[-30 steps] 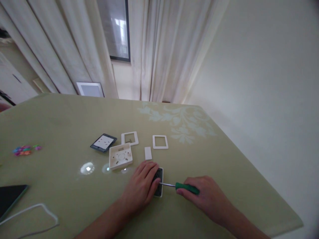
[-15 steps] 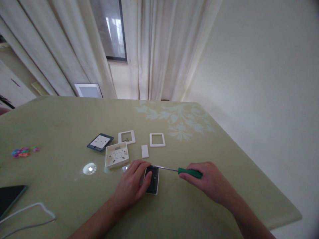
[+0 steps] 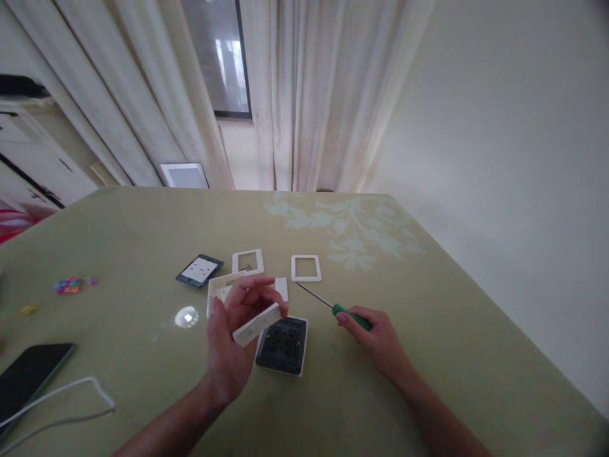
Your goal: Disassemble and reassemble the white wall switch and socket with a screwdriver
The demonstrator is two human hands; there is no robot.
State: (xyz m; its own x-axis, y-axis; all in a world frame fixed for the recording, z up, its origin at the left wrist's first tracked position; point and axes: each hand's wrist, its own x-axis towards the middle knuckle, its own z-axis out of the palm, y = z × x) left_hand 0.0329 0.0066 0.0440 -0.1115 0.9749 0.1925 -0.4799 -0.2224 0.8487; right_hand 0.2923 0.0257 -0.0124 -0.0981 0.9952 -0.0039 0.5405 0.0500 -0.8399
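Our left hand [image 3: 229,360] has risen off the dark-backed panel [image 3: 286,348] on the table [image 3: 352,406], holding a white piece [image 3: 257,325]; our right hand [image 3: 375,337] grips the green-handled screwdriver [image 3: 339,311]. We seem to be prying parts loose; next calls for laying the white piece down.

To the right of the right hand [image 3: 375,334], the tabletop [image 3: 469,330] offers wide free room; leftward, the left hand [image 3: 233,355] and white mounting box [image 3: 218,291] obstruct the passage.
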